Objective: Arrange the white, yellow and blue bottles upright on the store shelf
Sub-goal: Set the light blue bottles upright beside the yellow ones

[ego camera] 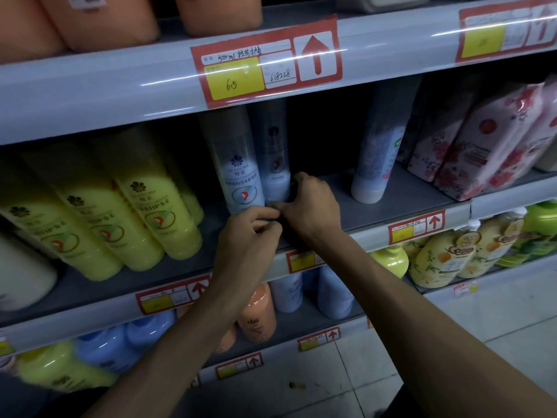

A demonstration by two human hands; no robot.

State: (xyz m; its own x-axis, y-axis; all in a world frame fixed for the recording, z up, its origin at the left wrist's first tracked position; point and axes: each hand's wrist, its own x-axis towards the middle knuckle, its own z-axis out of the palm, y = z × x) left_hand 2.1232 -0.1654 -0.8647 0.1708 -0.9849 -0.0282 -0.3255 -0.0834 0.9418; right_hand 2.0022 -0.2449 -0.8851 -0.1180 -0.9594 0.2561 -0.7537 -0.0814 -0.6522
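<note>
Two pale blue bottles (241, 176) stand upright side by side on the middle shelf (391, 206). My right hand (310, 203) curls its fingers round the base of the rear blue bottle (275, 164). Just left of it, my left hand (250, 233) has curled fingers and pinches a small dark piece (281, 220) at the foot of the front blue bottle; what the piece is cannot be told. Several yellow bottles (156, 212) stand in rows to the left. A white bottle (376, 158) stands alone to the right, and another white bottle (21, 273) sits at the far left edge.
Pink floral packs (488, 140) fill the shelf's right end. Orange bottles (99, 19) stand on the shelf above, behind a red and yellow price tag (265, 67). Lower shelves hold blue, orange and yellow-green bottles (437, 260). Bare shelf lies between the blue pair and the lone white bottle.
</note>
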